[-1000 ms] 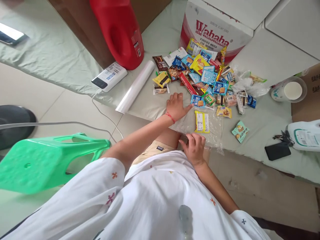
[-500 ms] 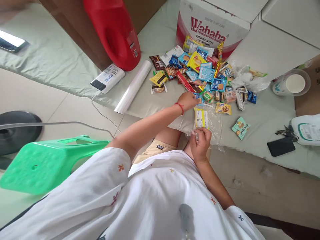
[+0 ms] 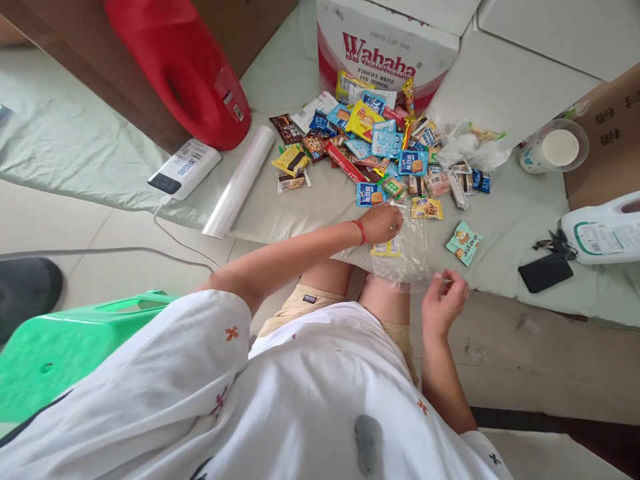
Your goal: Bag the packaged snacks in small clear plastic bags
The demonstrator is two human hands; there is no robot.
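Note:
A clear plastic bag (image 3: 413,250) lies at the front edge of the covered surface, above my knees. A yellow-and-white packet (image 3: 386,248) shows through the film, partly covered by my hand. My left hand (image 3: 383,223), with a red cord at the wrist, is closed at the bag's far edge, fingertips pinched on the film. My right hand (image 3: 445,301) has its thumb and fingers together at the near right corner of the bag, slightly blurred. Just beyond my left hand lies a blue snack packet (image 3: 370,194). A yellow cookie packet (image 3: 427,208) sits beside the bag.
A pile of wrapped snacks (image 3: 367,123) leans towards the Wahaha carton (image 3: 380,47). Left are a plastic film roll (image 3: 240,181), power bank (image 3: 185,168) and red jug (image 3: 185,73). Right are a green packet (image 3: 465,244), lidded cup (image 3: 555,150), black pouch (image 3: 545,272) and white bottle (image 3: 607,230).
My left hand has drawn back from the blue packet, which stays on the surface, to the bag's edge. My right hand has moved right, stretching the bag. The view has shifted slightly.

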